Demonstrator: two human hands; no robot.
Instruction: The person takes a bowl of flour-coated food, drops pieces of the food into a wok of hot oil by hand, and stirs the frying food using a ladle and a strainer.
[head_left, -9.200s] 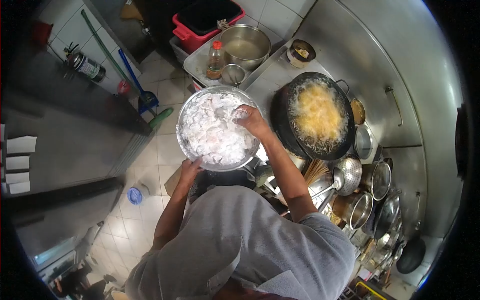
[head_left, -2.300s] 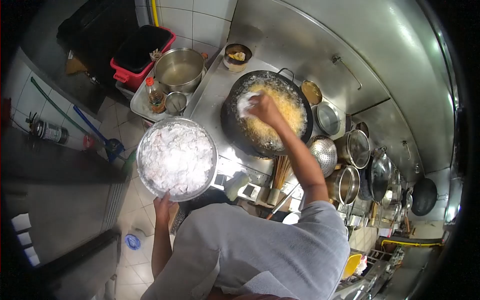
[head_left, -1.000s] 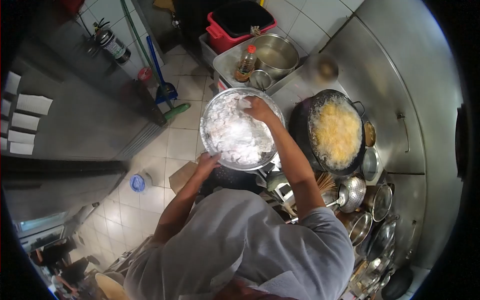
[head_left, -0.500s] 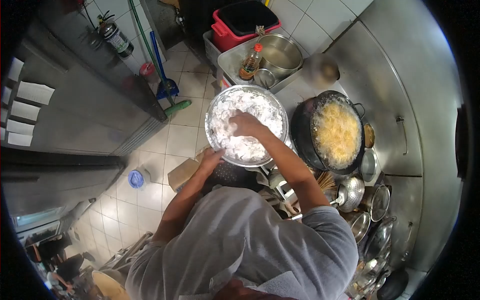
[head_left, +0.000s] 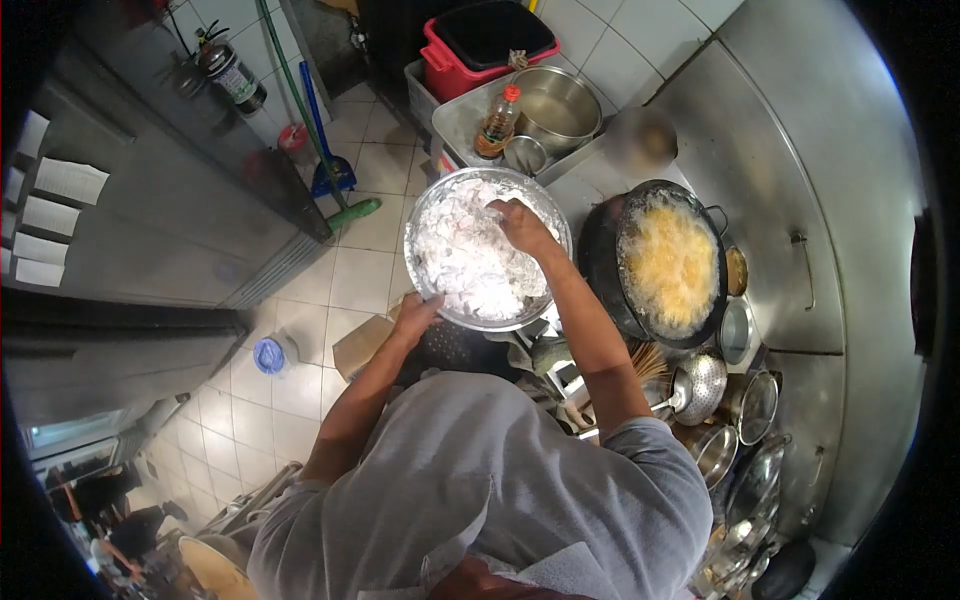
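Note:
A round metal bowl [head_left: 411, 262] holds white, flour-coated pieces [head_left: 465, 255]. My left hand [head_left: 416, 316] grips the bowl's near-left rim, its fingers wrapped over the edge. Over the upper right of the bowl, my right hand [head_left: 522, 224] touches the coated pieces with its fingers drawn together; whatever they hold is too small to make out. To the right of the bowl stands a black wok [head_left: 605, 275], where yellow food [head_left: 672, 265] fries in bubbling oil.
Behind the bowl, a tray [head_left: 452, 127] carries a red-capped bottle [head_left: 497, 122] and a large pot [head_left: 558, 106]. A red bin [head_left: 447, 78] is beyond. Right of my body are a perforated ladle [head_left: 703, 386] and strainers [head_left: 757, 408]. A broom [head_left: 354, 214] lies left.
From over the wok, my right hand came back to the bowl. Within the last half second it moved from the bowl's middle to its upper right. My left hand keeps the rim.

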